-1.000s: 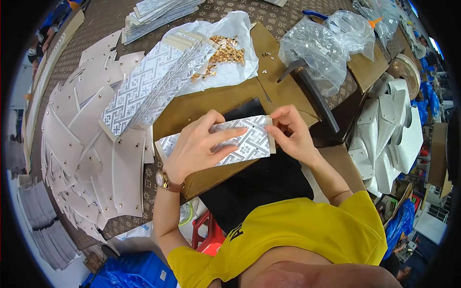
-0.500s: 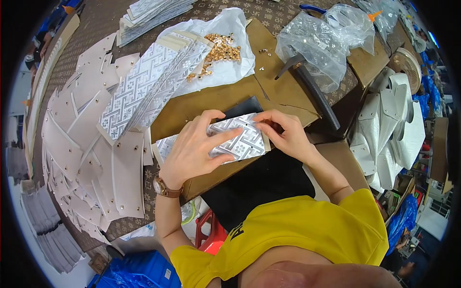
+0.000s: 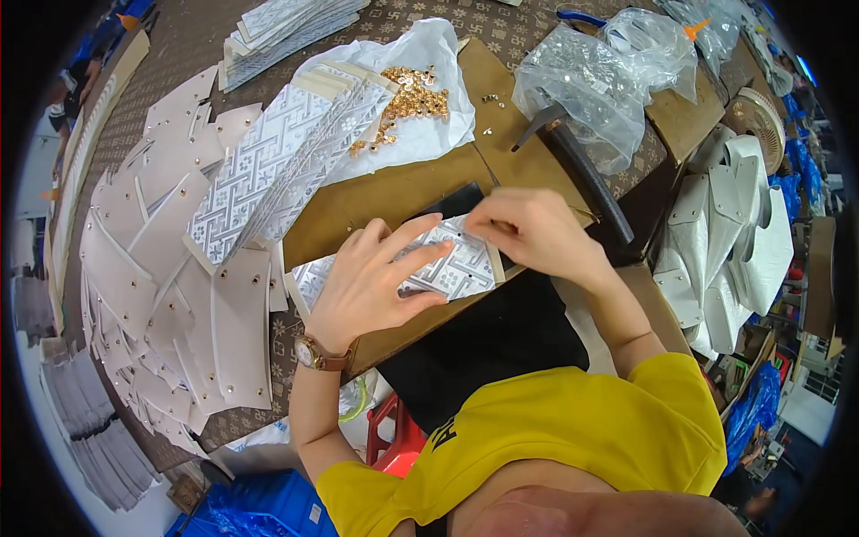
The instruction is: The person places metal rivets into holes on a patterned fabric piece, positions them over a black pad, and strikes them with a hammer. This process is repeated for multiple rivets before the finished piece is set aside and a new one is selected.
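Note:
A grey-and-white patterned panel (image 3: 461, 264) with small dark holes lies in front of me on brown cardboard (image 3: 385, 345), partly over a black pad (image 3: 461, 199). My left hand (image 3: 371, 282) rests on the panel with its fingers spread. Over the panel's upper right corner is my right hand (image 3: 532, 231), fingers curled and pressed together; whatever is between them is hidden. Gold metal fasteners (image 3: 416, 94) lie on a white plastic sheet (image 3: 456, 67) beyond, beside a stack of patterned panels (image 3: 277, 161).
A hammer (image 3: 586, 179) lies to the right, below clear plastic bags (image 3: 591, 76). Beige pieces with studs (image 3: 170, 295) are heaped at the left. White pieces (image 3: 725, 242) are piled at the right, near a small fan (image 3: 756, 121). More patterned panels (image 3: 286, 36) are stacked at the back.
My right hand has turned over, its knuckles now higher and its fingers more curled above the panel corner. My left hand has moved slightly down and stays on the panel.

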`<action>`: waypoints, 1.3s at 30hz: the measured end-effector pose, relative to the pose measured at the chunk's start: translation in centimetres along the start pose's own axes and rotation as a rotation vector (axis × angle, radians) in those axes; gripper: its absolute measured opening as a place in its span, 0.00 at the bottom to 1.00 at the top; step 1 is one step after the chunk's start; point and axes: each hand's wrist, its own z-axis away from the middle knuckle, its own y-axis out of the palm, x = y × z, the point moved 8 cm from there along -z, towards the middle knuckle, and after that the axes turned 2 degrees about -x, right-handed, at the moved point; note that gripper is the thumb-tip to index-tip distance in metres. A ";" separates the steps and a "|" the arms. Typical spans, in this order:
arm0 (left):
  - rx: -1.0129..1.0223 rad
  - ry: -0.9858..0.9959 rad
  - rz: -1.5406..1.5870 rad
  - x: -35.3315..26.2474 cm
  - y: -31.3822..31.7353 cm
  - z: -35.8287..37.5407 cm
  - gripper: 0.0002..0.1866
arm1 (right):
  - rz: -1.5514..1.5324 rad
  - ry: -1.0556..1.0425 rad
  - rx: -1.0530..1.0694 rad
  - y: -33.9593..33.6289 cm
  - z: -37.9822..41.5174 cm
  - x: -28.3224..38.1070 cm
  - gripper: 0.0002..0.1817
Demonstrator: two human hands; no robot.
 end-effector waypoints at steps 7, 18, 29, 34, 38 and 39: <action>-0.039 0.000 0.013 0.1 0.0 0.2 0.31 | 0.347 -0.258 -0.397 -2.0 -8.5 -0.9 0.04; -0.040 -0.009 0.069 0.6 0.1 0.5 0.28 | 0.216 -0.055 -0.375 -4.0 -9.0 -6.2 0.05; -0.039 0.001 0.050 0.7 0.2 0.4 0.28 | 0.515 -0.058 -0.267 -3.7 -6.5 -5.4 0.05; -0.045 0.009 0.065 0.7 0.2 0.3 0.28 | 0.436 0.033 -0.395 -4.9 -7.6 -6.4 0.05; -0.036 -0.002 0.065 0.7 0.1 0.4 0.28 | 0.535 0.024 -0.392 -4.3 -9.4 -7.4 0.05; -0.034 -0.005 0.065 0.6 0.1 0.4 0.28 | 0.560 0.027 -0.384 -3.9 -9.6 -7.6 0.05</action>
